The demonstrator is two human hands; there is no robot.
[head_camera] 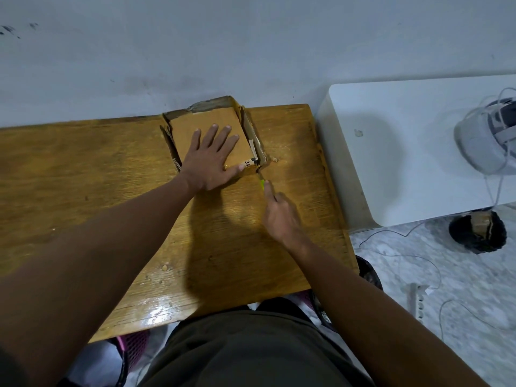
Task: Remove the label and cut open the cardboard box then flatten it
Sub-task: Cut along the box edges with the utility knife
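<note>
A brown cardboard box (195,121) lies at the far edge of the wooden table (83,169), against the wall, its side flaps splayed outward. My left hand (210,160) presses flat on the box's top panel, fingers spread. A scrap of label printed "34" (247,163) shows at the box's near right corner. My right hand (280,216) grips a small cutter with a green-yellow body (262,184); its tip touches that near right corner of the box.
A white table (391,141) stands to the right with a white headset (488,138) and cables on it. A dark object (477,233) and loose cables lie on the pale floor below. A pink-and-black mesh item (134,347) sits under the wooden table's near edge.
</note>
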